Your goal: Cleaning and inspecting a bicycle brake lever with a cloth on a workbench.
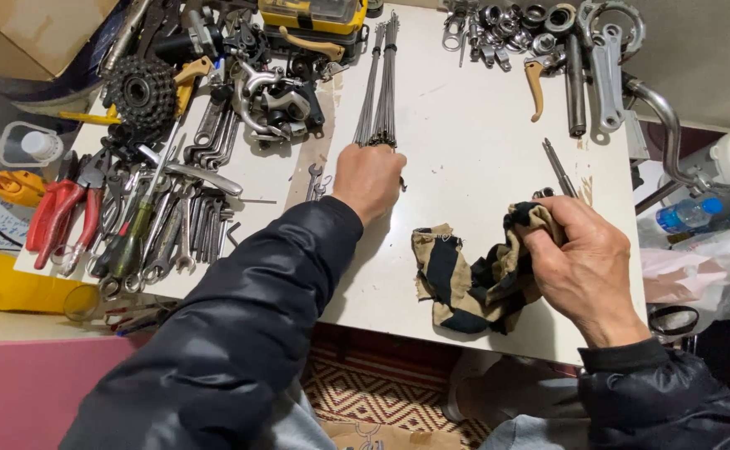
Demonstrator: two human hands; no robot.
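Spokes point(379, 79), a long thin bundle of them, are lying on the white table point(465, 142) and running from the top centre of the frame down to my left hand point(369, 179). I am closing my left hand over the near end of that bundle, fingers curled around the metal rods, so the grip is shut on them just left of the middle of the frame.

My right hand point(585, 267) is sitting at the lower right, and I am clutching a rag point(469, 279) in it, a crumpled tan and black cloth. My fingers are bunching its upper end, while the rest of the cloth is spilling onto the table toward the lower centre. A thin metal rod point(558, 167) is lying just above that hand.

Along the left side of the frame, wrenches point(173, 237) are lying in a spread row beside red-handled pliers point(69, 212). A black toothed gear cluster point(141, 90) is resting at the upper left, and a heap of metal bicycle parts point(277, 100) is piling up beside it. At the top right, small rings and fittings point(515, 21) are crowding the table edge near a grey crank arm point(608, 79). A yellow case point(313, 15) is sitting at the top centre.
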